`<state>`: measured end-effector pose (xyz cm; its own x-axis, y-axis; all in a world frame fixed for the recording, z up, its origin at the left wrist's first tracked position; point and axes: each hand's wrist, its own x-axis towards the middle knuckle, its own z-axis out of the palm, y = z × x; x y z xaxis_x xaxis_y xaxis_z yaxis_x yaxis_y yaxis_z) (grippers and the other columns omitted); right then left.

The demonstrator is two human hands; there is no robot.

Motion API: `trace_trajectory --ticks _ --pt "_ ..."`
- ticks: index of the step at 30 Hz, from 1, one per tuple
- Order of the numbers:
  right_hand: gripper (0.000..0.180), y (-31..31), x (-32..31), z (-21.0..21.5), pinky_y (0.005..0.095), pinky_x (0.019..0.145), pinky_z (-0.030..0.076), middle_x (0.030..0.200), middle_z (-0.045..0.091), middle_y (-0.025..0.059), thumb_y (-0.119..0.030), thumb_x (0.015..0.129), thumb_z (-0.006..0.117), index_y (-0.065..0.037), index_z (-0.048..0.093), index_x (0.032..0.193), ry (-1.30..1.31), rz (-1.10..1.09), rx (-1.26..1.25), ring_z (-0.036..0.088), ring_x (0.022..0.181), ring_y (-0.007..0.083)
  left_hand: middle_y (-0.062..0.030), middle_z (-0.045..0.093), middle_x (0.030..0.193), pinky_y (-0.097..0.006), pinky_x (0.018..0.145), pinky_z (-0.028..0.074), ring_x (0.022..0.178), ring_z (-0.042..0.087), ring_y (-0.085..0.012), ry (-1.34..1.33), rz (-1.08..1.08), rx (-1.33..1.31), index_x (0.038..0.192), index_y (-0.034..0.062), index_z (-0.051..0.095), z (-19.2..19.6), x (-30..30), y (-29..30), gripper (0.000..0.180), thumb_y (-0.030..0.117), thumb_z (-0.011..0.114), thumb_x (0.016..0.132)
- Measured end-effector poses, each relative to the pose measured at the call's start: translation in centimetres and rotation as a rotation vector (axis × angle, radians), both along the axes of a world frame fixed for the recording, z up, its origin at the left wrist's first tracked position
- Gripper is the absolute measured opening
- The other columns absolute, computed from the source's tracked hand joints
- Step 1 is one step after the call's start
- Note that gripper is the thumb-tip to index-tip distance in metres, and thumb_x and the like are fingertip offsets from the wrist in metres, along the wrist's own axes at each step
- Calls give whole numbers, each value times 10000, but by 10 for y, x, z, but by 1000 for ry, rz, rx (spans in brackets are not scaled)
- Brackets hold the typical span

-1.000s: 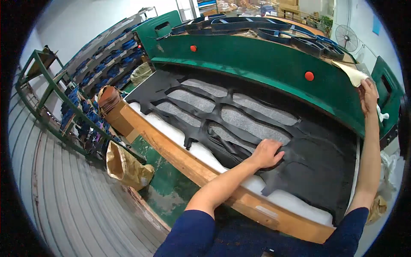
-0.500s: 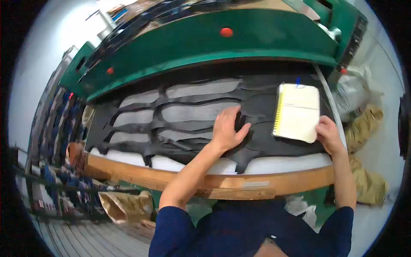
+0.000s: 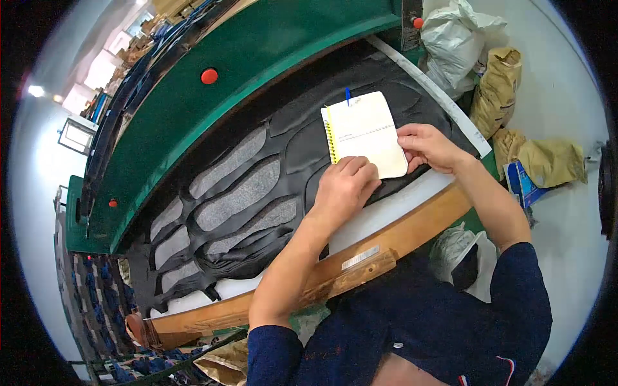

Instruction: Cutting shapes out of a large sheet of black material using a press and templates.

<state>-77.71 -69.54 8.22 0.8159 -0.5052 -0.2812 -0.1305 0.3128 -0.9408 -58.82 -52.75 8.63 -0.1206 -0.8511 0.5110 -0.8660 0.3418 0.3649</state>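
A spiral notebook [image 3: 364,132] with yellow coils lies open at a blank-looking cream page, tilted a little, on black sheet material. Something slim and blue, perhaps a pen [image 3: 347,96], sticks out at its top edge. My left hand [image 3: 347,186] has its fingers curled onto the notebook's lower left corner, by the coils. At the right edge my right hand [image 3: 428,148] pinches the page side between thumb and fingers. Under the notebook, the black sheet [image 3: 299,154] has long curved cut-outs, with speckled grey pieces [image 3: 241,199] showing in them.
A green machine beam [image 3: 270,55] with red knobs [image 3: 209,76] arches behind the work surface. A wooden edge [image 3: 302,283] runs along its front, beside white padding [image 3: 367,228]. White plastic bags [image 3: 450,42] and tan sacks [image 3: 499,83] stand at the right.
My left hand has moved right from the cut-outs to the notebook's lower left corner, its fingers now curled. The right hand stays at the notebook's right edge. The view has turned rightward.
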Motion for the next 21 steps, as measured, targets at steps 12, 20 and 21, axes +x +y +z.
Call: trace_trajectory --ticks 12,20,21 --pt "338 4 9 11 290 591 599 892 668 102 -277 983 557 14 559 1155 16 -26 70 679 691 156 -48 622 934 -224 654 497 782 588 -80 875 411 -274 1084 -23 534 -19 15 46 123 50 529 984" --pt "361 -7 16 24 240 577 501 859 659 32 -91 875 620 42 550 1203 208 -50 -438 607 715 90 -166 577 1145 -310 910 445 1009 557 -172 1184 508 -234 1388 -75 277 -22 45 83 549 20 554 924" --pt "363 -14 15 23 246 587 492 843 654 27 -95 871 624 53 552 1194 296 -27 -629 596 713 86 -165 600 1119 -300 889 458 987 574 -168 1226 554 -165 1357 -80 343 -17 47 82 499 31 567 925"
